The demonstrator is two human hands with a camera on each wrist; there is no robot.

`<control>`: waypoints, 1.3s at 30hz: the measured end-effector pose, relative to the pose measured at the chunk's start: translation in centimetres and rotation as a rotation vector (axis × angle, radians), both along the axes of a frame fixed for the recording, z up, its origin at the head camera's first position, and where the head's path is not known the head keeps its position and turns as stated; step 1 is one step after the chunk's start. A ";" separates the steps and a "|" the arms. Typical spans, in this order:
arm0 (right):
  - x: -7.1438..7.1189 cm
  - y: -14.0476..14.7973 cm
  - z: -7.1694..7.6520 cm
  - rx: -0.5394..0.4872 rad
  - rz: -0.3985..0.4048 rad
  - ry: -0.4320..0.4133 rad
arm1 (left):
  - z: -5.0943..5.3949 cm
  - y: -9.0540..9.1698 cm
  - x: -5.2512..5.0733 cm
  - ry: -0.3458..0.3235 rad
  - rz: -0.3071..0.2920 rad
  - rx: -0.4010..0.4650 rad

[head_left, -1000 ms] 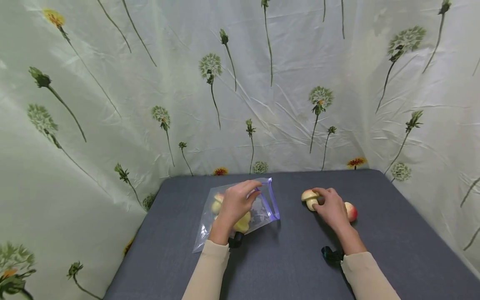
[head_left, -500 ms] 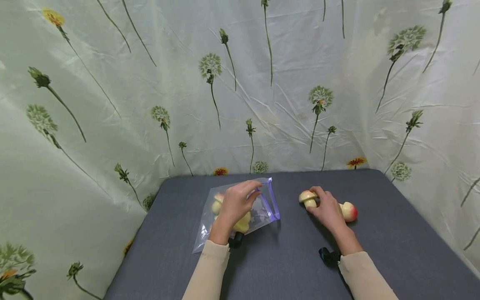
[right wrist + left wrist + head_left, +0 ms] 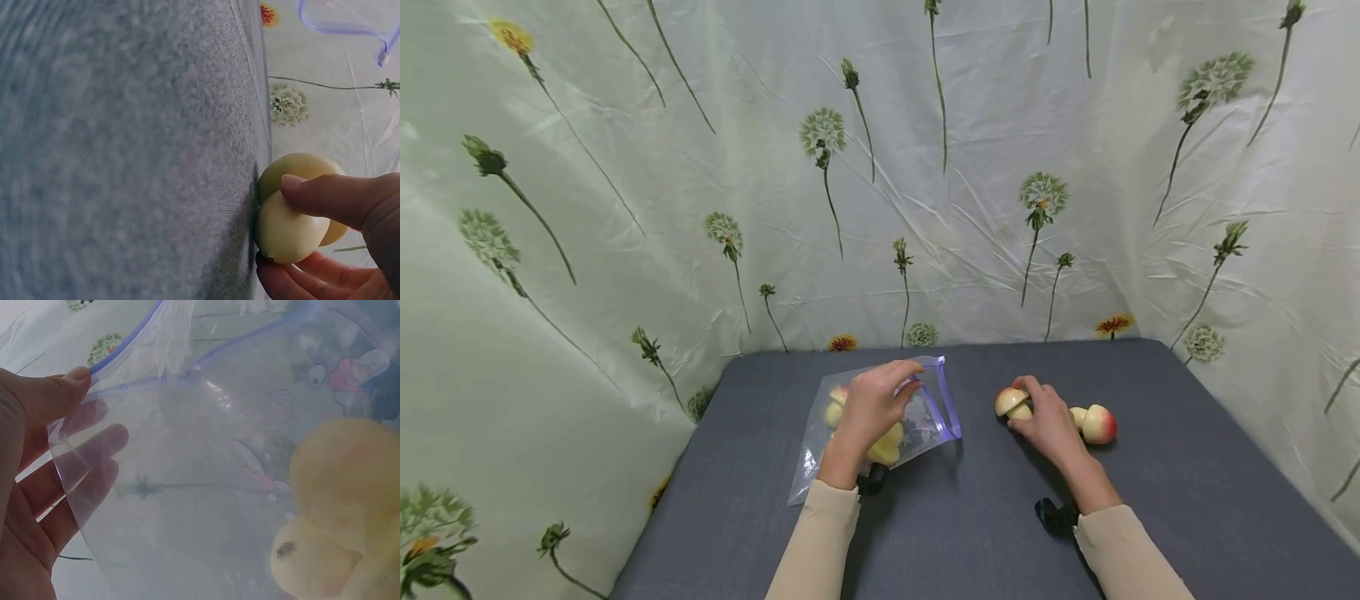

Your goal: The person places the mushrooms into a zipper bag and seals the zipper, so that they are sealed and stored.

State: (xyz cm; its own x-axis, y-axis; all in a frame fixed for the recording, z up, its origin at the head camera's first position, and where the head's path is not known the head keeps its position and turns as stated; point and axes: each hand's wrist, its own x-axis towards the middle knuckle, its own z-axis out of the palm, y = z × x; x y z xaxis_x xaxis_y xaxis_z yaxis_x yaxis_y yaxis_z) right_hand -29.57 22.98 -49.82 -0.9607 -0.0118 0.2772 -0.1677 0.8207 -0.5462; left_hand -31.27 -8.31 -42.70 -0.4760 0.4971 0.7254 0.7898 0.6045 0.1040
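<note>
A clear zip bag with a purple zip edge is held by my left hand. In the left wrist view, the thumb is on the bag's edge and the other fingers show through the plastic. Pale yellow rounded pieces lie inside the bag, partly hidden by the hand in the head view. My right hand grips a cream mushroom with a reddish cap, thumb on one side and fingers on the other. In the right wrist view, this mushroom is at the dark table surface.
A second cream-and-red mushroom lies on the dark grey table, just right of my right hand. A flower-print curtain hangs behind the table and along its sides.
My right hand has shifted a little left with the mushroom, whose cap has turned toward the camera. The second mushroom is more exposed. My left hand and the bag stay in place.
</note>
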 end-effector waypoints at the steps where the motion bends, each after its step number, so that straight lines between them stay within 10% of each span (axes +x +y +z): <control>1: 0.0 0.0 0.0 -0.001 0.000 0.001 | 0.0 0.0 0.0 0.004 0.000 0.000; 39: 0.6 0.2 0.4 -0.055 0.020 -0.030 | 0.0 0.3 0.1 0.051 -0.016 -0.002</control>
